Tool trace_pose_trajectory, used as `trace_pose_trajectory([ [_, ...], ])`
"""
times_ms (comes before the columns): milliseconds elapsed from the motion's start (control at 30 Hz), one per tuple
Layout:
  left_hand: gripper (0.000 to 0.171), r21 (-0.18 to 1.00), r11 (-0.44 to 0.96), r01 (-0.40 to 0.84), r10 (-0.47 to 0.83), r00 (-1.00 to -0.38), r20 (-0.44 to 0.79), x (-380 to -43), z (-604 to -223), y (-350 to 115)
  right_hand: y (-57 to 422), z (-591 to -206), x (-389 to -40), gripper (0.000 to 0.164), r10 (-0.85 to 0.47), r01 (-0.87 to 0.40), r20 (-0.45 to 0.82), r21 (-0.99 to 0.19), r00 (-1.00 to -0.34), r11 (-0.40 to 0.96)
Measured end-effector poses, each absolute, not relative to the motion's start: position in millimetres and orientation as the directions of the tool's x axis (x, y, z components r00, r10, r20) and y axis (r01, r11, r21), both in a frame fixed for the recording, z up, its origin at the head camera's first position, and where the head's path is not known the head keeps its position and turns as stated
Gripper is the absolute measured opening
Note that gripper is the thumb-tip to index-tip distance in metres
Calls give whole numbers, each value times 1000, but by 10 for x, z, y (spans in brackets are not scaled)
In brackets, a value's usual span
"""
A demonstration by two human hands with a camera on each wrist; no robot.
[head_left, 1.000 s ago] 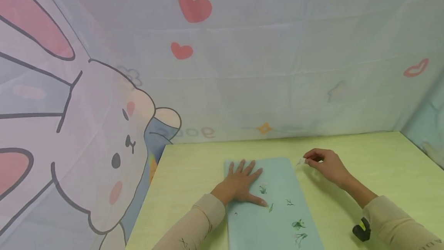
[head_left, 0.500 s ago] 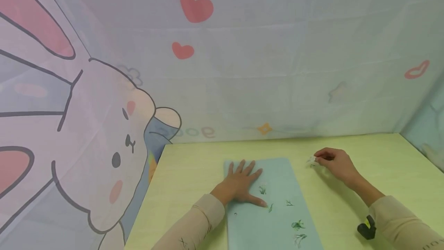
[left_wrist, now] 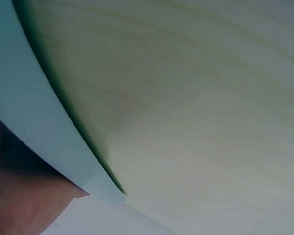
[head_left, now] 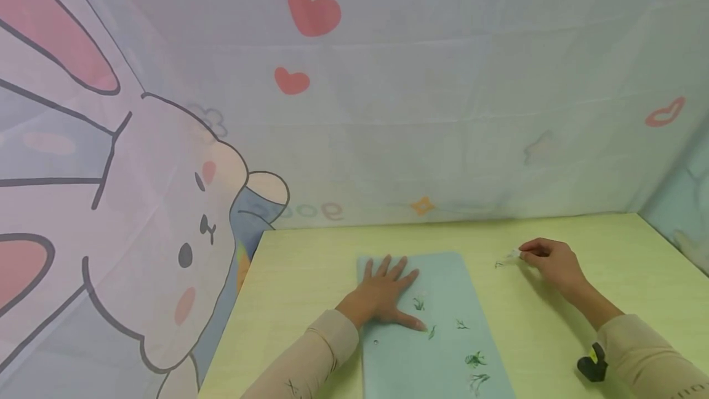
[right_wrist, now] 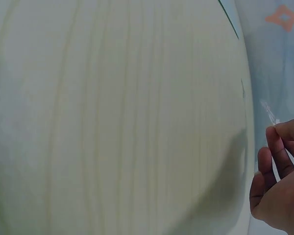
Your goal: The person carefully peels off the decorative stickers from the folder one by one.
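At lower right, the right hand pinches a small clear plastic-like strip, its length pointing left toward the flat pale blue-green board under the spread-fingered left hand.

Backdrop: a creased, pale lilac-grey fabric sheet is filling the upper frame, shading toward grey-green at right. 
Prints: a large white cartoon rabbit with pink-lined ears is lying sideways along the left; a larger red heart and a smaller red heart are showing at upper centre; a pink lip-shaped outline is appearing at right; an orange four-pointed star is sitting at lower centre. 
Side: a pale blue printed panel is bordering the right edge. 
Furniture: a pale yellow-green, wood-grained table is spanning the lower frame. 
Light: soft, diffuse illumination is covering everything.
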State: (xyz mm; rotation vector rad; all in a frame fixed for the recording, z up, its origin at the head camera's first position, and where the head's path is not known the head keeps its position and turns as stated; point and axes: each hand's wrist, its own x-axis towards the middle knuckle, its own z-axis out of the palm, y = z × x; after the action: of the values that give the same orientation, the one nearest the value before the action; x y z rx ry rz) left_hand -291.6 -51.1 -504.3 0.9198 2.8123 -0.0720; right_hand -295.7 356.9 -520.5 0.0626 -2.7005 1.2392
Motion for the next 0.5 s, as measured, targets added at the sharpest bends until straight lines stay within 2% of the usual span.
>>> trace_pose_trajectory([
  [500,120,5,807,590,581,-792,-188,-2943,-5086,-510,3640,-5296,-2935,20,59,-88,186,-692,-981,716],
])
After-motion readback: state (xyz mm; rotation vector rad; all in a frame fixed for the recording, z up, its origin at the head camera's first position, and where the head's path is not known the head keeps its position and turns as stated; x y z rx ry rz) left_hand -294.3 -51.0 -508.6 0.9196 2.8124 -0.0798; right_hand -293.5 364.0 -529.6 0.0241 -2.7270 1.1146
